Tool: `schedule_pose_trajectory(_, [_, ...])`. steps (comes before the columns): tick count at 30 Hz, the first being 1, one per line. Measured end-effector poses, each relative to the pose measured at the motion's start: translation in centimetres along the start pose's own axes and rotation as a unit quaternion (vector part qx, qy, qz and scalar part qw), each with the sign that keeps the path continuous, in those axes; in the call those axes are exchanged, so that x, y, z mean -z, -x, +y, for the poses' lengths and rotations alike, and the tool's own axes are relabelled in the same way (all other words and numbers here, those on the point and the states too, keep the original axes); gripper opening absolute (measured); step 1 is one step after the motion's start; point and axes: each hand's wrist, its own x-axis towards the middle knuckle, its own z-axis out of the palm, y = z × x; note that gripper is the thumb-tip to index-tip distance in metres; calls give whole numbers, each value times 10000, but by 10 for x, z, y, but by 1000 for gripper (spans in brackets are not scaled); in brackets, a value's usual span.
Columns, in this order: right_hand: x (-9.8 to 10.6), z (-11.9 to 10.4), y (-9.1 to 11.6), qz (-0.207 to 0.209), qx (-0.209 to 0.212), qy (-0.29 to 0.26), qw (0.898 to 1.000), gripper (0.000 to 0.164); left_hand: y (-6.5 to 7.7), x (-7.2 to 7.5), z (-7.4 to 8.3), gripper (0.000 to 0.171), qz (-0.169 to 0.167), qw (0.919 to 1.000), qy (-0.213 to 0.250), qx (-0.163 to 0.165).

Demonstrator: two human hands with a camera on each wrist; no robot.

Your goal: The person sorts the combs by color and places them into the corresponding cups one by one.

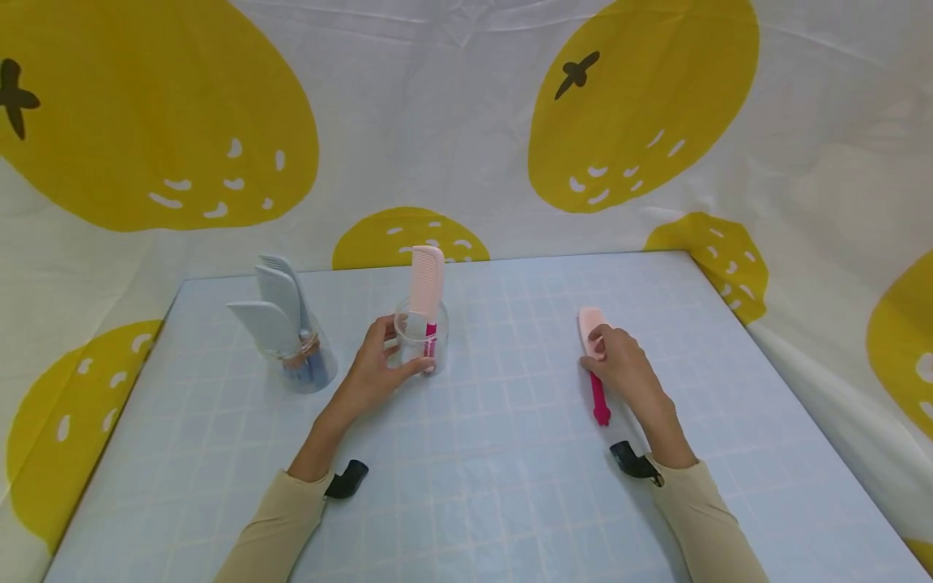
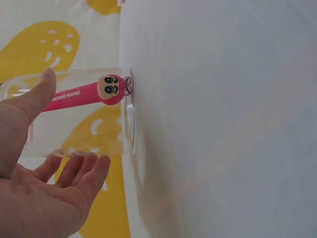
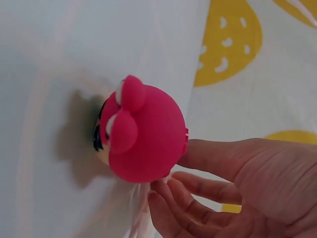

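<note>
A: What is nearest to you, before the hands?
B: Two beige sleeves [image 1: 280, 526], which the lower edge cuts off.

A: And the hands?
B: The left hand [image 1: 379, 364] is curved around a clear jar [image 1: 406, 356], thumb on the near side. A pink comb [image 1: 427, 279] stands in it, teeth part up. The right hand [image 1: 619, 360] pinches another comb [image 1: 599, 393], also pink; its red handle points from the fingers back toward the person.

A: What is under them?
B: A table [image 1: 496, 494] with a pale blue, checked surface, a little shiny in front of the sleeves. To the left of the left hand is a corded jar [image 1: 313, 376] with light blue combs [image 1: 277, 295].

A: And farther?
B: Beyond both hands hangs a white cloth [image 1: 437, 121], printed with big yellow fruit shapes and slightly creased. The upper shapes are cut off by the edge.

A: What is difficult to see?
B: The right fingers cover part of their comb, and I cannot tell if it touches the table. In the left wrist view, the lettering on the handle is too small to read surely.
</note>
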Motion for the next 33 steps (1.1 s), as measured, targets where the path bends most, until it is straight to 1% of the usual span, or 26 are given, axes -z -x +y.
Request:
schedule_pose_trajectory(10, [-5, 1, -4, 156, 5, -92, 9998, 38, 1, 0, 1, 87, -1, 10000, 14, 49])
schedule_pose_trajectory(15, [-3, -2, -3, 218, 127, -315, 9992, 34, 0, 0, 1, 88, -27, 10000, 32, 52])
schedule_pose_trajectory(19, [-2, -4, -2, 91, 169, -599, 9980, 33, 0, 0, 2, 87, -22, 10000, 32, 78])
schedule_pose_trajectory(33, [5, -5, -2, -207, 142, -924, 9954, 36, 3, 0, 4, 90, 8, 9999, -67, 159])
